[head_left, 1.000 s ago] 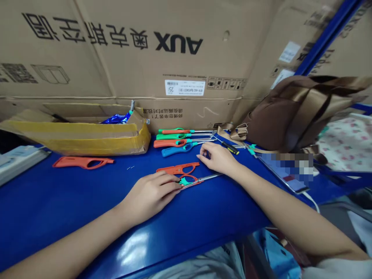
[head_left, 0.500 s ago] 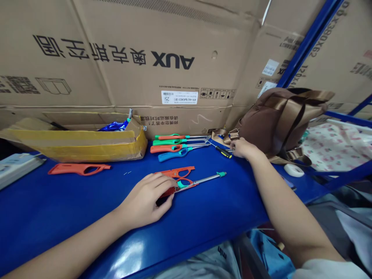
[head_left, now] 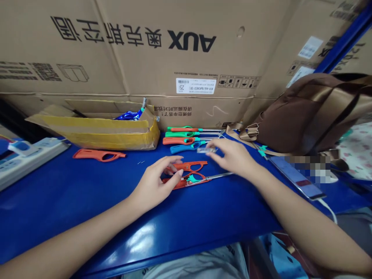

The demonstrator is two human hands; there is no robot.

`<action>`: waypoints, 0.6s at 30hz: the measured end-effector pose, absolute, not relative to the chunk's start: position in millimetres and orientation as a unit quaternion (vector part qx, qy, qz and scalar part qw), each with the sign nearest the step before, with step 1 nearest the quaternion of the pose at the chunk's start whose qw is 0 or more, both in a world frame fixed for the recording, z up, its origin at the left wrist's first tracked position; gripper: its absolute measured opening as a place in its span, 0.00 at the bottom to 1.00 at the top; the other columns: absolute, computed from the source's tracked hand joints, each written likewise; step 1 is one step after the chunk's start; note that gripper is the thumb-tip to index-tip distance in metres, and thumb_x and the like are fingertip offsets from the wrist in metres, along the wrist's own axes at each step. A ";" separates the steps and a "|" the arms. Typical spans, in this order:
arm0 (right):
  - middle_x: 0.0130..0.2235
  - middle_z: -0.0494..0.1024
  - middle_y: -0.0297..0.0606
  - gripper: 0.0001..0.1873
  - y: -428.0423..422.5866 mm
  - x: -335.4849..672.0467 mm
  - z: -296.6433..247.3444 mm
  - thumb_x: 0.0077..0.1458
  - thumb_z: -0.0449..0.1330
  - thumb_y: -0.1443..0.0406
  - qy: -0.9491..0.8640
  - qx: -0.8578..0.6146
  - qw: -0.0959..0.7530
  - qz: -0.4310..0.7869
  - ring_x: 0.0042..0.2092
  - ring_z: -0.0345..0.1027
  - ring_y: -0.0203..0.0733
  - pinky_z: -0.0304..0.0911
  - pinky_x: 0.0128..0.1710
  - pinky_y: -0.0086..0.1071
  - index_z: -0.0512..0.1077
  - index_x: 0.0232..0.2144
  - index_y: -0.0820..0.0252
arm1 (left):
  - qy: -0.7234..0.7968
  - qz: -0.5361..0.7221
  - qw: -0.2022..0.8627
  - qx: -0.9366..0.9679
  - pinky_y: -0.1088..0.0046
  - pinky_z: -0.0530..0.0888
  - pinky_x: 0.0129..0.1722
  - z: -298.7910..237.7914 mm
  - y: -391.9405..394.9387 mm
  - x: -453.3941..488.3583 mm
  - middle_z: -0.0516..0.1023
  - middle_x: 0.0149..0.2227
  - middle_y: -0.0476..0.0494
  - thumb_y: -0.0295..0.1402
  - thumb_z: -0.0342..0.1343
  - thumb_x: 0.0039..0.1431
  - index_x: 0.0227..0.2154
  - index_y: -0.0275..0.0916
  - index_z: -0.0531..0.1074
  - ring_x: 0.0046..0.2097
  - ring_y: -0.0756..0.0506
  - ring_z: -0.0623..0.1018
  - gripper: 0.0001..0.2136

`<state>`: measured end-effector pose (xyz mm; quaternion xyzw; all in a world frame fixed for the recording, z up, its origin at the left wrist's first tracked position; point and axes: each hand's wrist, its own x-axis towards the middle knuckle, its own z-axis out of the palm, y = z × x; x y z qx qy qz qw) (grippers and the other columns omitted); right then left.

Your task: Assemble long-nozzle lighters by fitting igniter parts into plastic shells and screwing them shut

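Observation:
My right hand [head_left: 234, 157] pinches a small clear plastic piece [head_left: 202, 150] between thumb and fingers, above the table near the blue lighter. My left hand [head_left: 154, 180] hovers over an opened orange stick lighter [head_left: 186, 184], thumb and fingers apart. Turquoise parts and a metal tube [head_left: 219, 176] show in that lighter's lower half. Just behind it lies an empty-looking orange shell half [head_left: 194, 166]. Several long-nosed lighters lie side by side farther back, among them a blue lighter [head_left: 184, 148] and a green lighter [head_left: 180, 134].
An orange casing [head_left: 99, 155] lies left, before a yellow-taped carton [head_left: 101, 139]. A power strip [head_left: 35, 159] stands at far left. On the right are a brown bag [head_left: 299, 112] and a phone [head_left: 299, 178] with a cable. Large cardboard [head_left: 139, 62] backs the table.
My right hand has come left from beside the bag strap, now carrying the clear piece. My left hand has lifted and opened above the orange lighter. The view has shifted rightward and down.

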<state>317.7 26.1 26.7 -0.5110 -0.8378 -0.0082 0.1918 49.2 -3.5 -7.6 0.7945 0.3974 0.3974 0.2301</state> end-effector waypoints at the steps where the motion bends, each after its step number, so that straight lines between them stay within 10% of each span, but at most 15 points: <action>1: 0.47 0.81 0.40 0.09 20.0 307.0 21.3 0.64 0.60 0.62 -0.869 -0.444 0.215 0.025 0.48 0.75 0.45 0.65 0.47 0.35 0.74 0.45 0.57 | 0.397 0.398 0.248 0.789 0.71 0.81 0.38 -6.6 -3.8 49.9 0.83 0.42 0.41 0.37 0.59 0.64 0.53 0.38 0.74 0.38 0.46 0.82 0.17; 18: 0.42 0.77 0.38 0.02 1.0 276.8 -7.8 0.63 0.61 0.66 -0.902 -0.344 0.180 0.186 0.44 0.70 0.41 0.62 0.43 0.34 0.75 0.38 0.58 | 0.386 0.296 0.594 0.641 0.72 0.77 0.38 7.8 0.6 22.6 0.83 0.38 0.41 0.41 0.61 0.64 0.41 0.34 0.74 0.33 0.50 0.78 0.14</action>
